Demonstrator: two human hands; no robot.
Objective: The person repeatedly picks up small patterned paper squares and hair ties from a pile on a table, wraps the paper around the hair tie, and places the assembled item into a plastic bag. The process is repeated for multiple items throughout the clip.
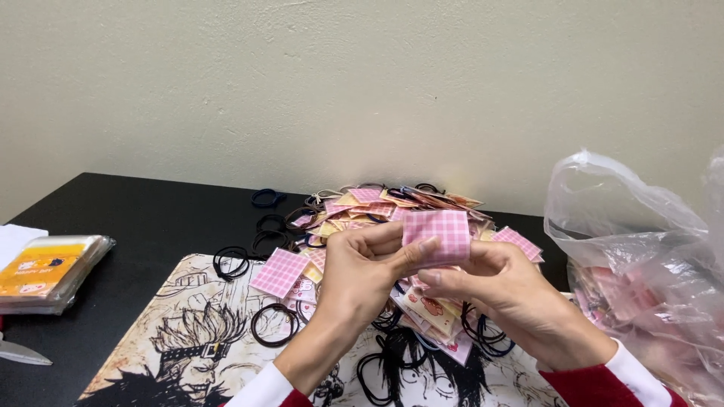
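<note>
One pink checked card (437, 235) is pinched above the table between left hand (362, 273) and right hand (504, 290), fingers closed on its edges. Most cards and black hair ties (273, 325) remain heaped; the plastic bag (641, 264) holds some.

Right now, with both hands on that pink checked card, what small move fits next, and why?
Probably reach for a black hair tie on the mat: the left hand and right hand pinch the pink checked card, and no tie shows on it.
</note>
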